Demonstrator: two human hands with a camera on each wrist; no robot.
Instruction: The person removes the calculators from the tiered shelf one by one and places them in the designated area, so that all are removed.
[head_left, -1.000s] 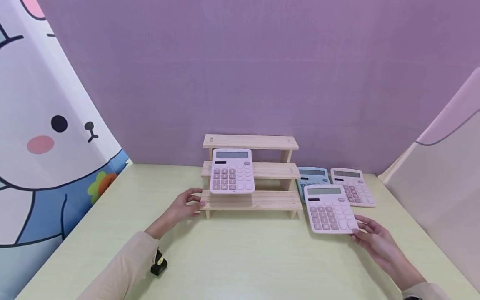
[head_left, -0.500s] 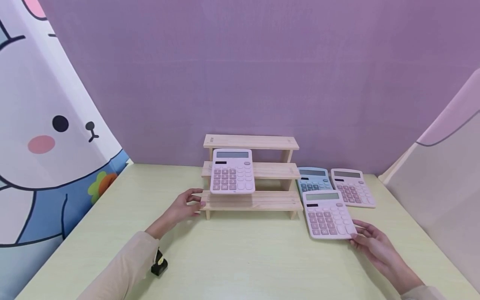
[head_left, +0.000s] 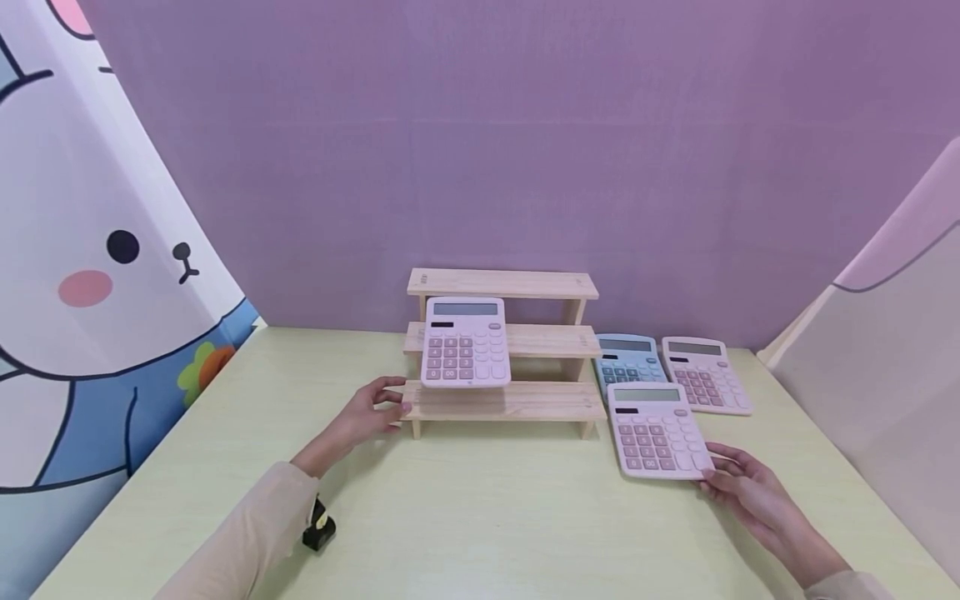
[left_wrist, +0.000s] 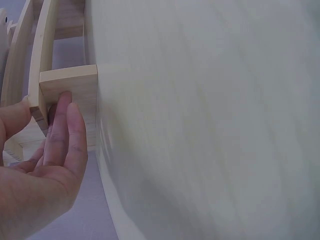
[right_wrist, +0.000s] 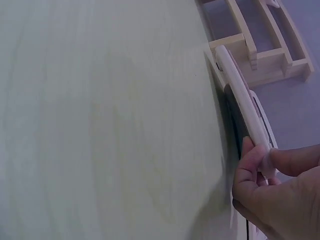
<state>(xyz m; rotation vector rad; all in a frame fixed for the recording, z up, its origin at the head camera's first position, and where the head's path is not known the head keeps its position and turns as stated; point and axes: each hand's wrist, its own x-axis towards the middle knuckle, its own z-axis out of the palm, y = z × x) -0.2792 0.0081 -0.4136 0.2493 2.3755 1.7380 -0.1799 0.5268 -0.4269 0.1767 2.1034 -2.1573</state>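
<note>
Counter; near its back edge, the stand. Beside the stand's right front corner lies the calculator, long axis front-to-back. Right hand, the nearer: fingers pinch the near-right corner, the body extending forward-left. Left hand: pinches the stand's left end.

Through the head view I look forward and down from the near side, taking in the table, left hand, right hand and wooden stand. My left wrist view, tipped sideways, sits close, facing the stand's left end. My right wrist view, also tipped, looks left closely along the held calculator toward the stand's right end. All three share the stand.
</note>
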